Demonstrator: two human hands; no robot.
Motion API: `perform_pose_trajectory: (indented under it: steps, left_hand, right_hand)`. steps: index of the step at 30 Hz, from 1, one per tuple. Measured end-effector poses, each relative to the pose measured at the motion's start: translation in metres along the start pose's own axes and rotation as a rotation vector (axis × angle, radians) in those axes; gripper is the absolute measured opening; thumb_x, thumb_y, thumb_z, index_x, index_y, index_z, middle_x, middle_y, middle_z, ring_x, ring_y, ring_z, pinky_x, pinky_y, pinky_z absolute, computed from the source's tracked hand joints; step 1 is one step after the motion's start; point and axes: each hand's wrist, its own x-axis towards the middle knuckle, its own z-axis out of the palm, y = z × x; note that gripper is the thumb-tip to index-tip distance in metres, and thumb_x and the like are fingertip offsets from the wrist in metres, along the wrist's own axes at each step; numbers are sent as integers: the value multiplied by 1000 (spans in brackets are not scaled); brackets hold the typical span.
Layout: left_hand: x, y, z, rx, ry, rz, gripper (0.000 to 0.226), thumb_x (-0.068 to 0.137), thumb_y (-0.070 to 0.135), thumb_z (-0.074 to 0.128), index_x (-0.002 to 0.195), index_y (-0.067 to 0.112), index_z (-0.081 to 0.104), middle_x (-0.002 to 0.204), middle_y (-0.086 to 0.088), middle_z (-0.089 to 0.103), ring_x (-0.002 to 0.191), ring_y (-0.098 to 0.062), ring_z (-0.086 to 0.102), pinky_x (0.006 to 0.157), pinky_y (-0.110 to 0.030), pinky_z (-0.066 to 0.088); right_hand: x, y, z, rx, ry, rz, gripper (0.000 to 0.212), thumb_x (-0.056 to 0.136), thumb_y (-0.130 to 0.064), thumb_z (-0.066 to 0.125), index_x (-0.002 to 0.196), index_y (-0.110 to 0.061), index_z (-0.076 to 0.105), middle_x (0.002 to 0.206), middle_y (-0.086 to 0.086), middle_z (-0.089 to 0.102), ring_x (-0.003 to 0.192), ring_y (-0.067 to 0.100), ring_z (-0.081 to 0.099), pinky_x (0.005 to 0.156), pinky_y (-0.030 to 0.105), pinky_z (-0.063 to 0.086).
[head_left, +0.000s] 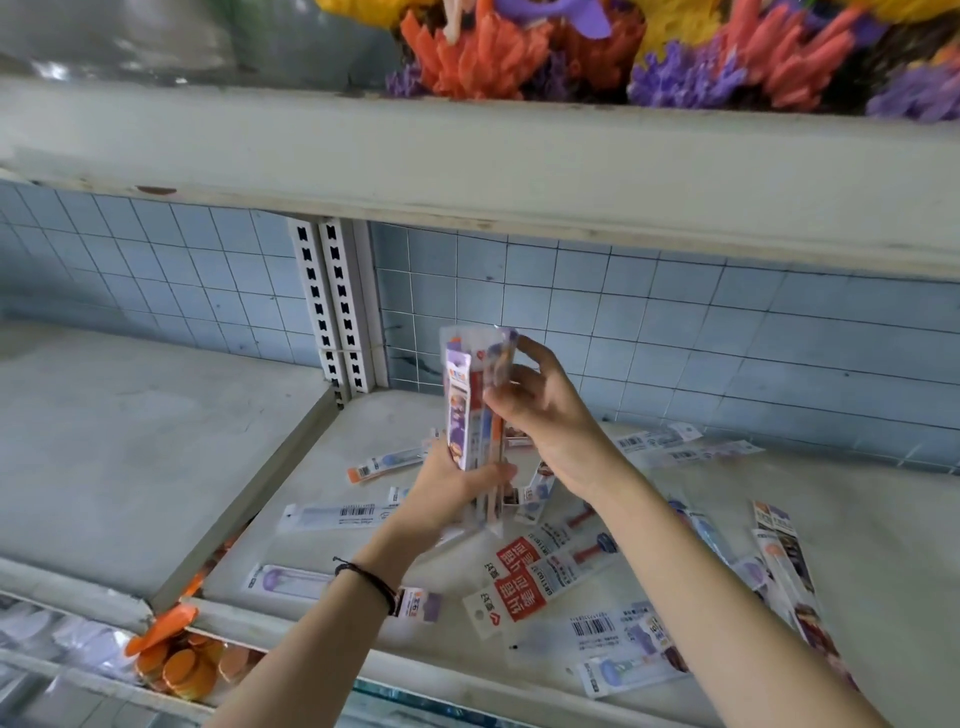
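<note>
A bundle of long narrow packets (462, 410) stands upright above the grey shelf (883, 530). My left hand (447, 488) grips the bundle's lower end, thumb across the front. My right hand (540, 410) holds the bundle near its top, fingers curled round the upper packets. Several more packets lie scattered flat on the shelf: one with a red label (524, 582), one with a barcode (337, 514), a few stacked at the right (779, 561).
A white slotted upright post (337, 306) stands against the blue tiled back wall. An upper shelf board (467, 166) carries orange, purple and yellow plastic plants (675, 52). Orange round items (176, 670) sit below the shelf's front left edge.
</note>
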Motion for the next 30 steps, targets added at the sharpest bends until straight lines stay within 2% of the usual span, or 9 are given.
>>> perform_pose_trajectory:
  steps: [3, 6, 10, 14, 17, 20, 23, 26, 30]
  left_hand:
    - [-1, 7, -21, -58, 43, -50, 16, 84, 5, 63, 98, 9, 55, 73, -6, 60, 58, -11, 60, 58, -23, 53]
    - [-3, 6, -50, -119, 145, -115, 21, 82, 7, 66, 100, 10, 54, 73, -8, 58, 55, -12, 57, 57, -27, 51]
    - [-6, 5, -81, -175, 230, -169, 21, 82, 3, 65, 99, 6, 53, 71, -10, 56, 52, -15, 55, 56, -30, 51]
    - [-8, 0, -98, -154, 222, -204, 20, 83, 3, 64, 100, 7, 55, 74, -11, 56, 58, -19, 55, 58, -30, 50]
    - [-8, -2, -108, -157, 194, -226, 20, 83, 4, 64, 100, 9, 55, 76, -12, 57, 59, -21, 55, 61, -33, 50]
    - [-6, -3, -121, -186, 172, -243, 20, 83, 4, 64, 99, 11, 54, 78, -12, 56, 63, -21, 54, 60, -31, 49]
    - [-3, -8, -135, -195, 194, -263, 30, 71, 11, 74, 96, 11, 57, 75, -11, 57, 62, -22, 56, 57, -31, 47]
    - [-1, -12, -147, -187, 172, -281, 33, 70, 13, 74, 98, 11, 57, 74, -11, 58, 58, -20, 58, 57, -31, 48]
    - [1, -12, -159, -189, 153, -270, 40, 62, 19, 71, 97, 9, 55, 71, -11, 56, 54, -19, 57, 52, -30, 49]
  right_hand:
    - [1, 7, -13, -239, 95, 71, 55, 74, -53, 63, 123, -29, 52, 119, -5, 63, 110, 13, 62, 101, 35, 47]
    - [1, 25, -25, -497, 225, 249, 32, 84, -43, 65, 107, -22, 62, 107, -9, 62, 107, 15, 59, 92, 29, 44]
    - [5, 52, -15, -658, 208, 358, 36, 86, -36, 67, 113, -13, 63, 111, -3, 62, 108, 15, 57, 85, 25, 40]
    - [24, 60, 7, -833, 243, 284, 40, 88, -35, 64, 112, -4, 64, 109, 15, 66, 103, 30, 62, 88, 39, 48]
    - [45, 74, 18, -1047, 235, 215, 49, 89, -42, 57, 131, -18, 54, 123, 14, 57, 115, 33, 54, 92, 40, 47]
    - [64, 87, 26, -1329, 34, 240, 44, 94, -30, 44, 138, -34, 44, 145, 4, 39, 132, 31, 35, 100, 44, 37]
    - [70, 89, 33, -1309, -73, 304, 37, 96, -24, 42, 129, -36, 55, 142, -2, 44, 132, 27, 35, 104, 46, 33]
    - [71, 88, 37, -1283, -72, 273, 27, 92, -38, 56, 117, -35, 64, 126, -1, 54, 123, 25, 42, 102, 44, 34]
    - [67, 81, 48, -1345, -52, 262, 41, 82, -55, 63, 119, -38, 63, 116, -4, 53, 115, 21, 40, 96, 38, 29]
